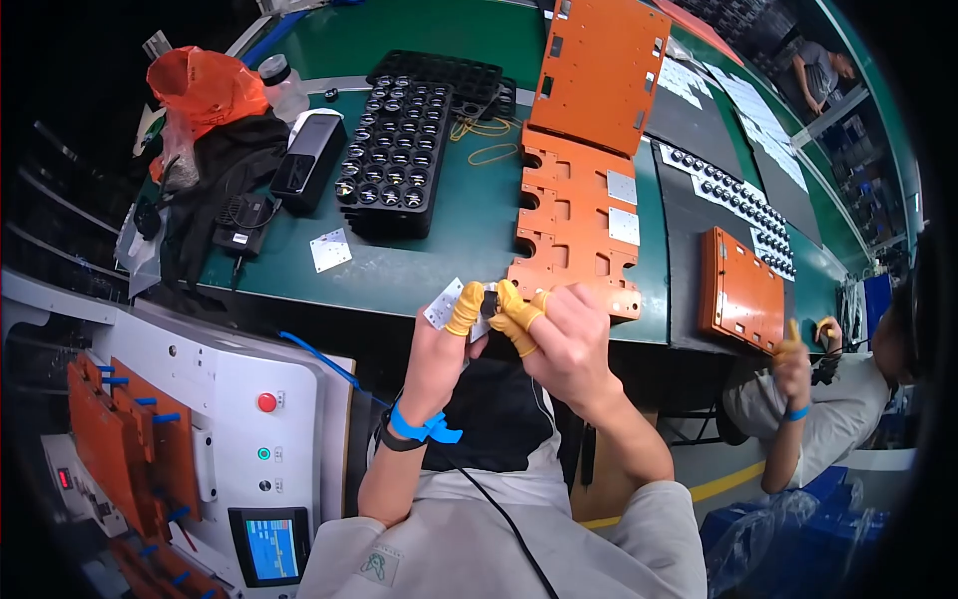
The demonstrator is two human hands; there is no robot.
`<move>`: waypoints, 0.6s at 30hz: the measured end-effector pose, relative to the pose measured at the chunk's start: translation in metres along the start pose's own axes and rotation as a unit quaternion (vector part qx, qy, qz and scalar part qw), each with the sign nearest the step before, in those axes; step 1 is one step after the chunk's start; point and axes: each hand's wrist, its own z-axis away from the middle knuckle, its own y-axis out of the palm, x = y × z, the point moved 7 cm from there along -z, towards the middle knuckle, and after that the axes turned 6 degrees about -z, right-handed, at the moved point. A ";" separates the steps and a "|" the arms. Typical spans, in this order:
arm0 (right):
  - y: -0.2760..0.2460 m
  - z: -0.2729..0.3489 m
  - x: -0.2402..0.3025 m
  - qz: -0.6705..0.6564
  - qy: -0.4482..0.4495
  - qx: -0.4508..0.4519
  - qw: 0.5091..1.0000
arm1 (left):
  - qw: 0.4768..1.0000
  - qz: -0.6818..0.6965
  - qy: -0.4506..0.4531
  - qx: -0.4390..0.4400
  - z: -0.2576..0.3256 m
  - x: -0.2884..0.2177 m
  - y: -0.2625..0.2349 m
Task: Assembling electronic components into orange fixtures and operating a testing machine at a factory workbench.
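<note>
My left hand (439, 344), with yellow finger cots on its fingertips, grips a thin white plate (440, 306) dotted with small holes. My right hand (566, 334), also in yellow finger cots, pinches a small black cylindrical part (490, 303) against that plate. Both hands meet in front of the bench's near edge, beside the lower corner of an orange fixture (570, 222). Its orange lid (602, 80) is raised at the far end. Two white plates (621, 187) lie in the fixture's right side. My fingers hide part of the held plate.
A black tray of round black parts (399, 150) stands left of the fixture, near a loose white plate (329, 251). A closed orange fixture (742, 292) lies right, near a co-worker's hand (791, 367). A control machine (215, 399) stands at lower left.
</note>
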 end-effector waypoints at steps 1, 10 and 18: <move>-0.004 0.000 -0.002 -0.007 0.009 -0.029 1.000 | 1.000 -0.004 0.009 0.002 -0.001 -0.004 0.001; -0.011 0.025 -0.039 -0.407 0.330 0.058 0.850 | 0.939 -0.199 0.280 -0.010 -0.002 -0.055 0.036; -0.024 0.057 -0.072 -0.481 0.468 0.089 0.736 | 0.760 -0.450 0.466 0.049 0.004 -0.071 0.082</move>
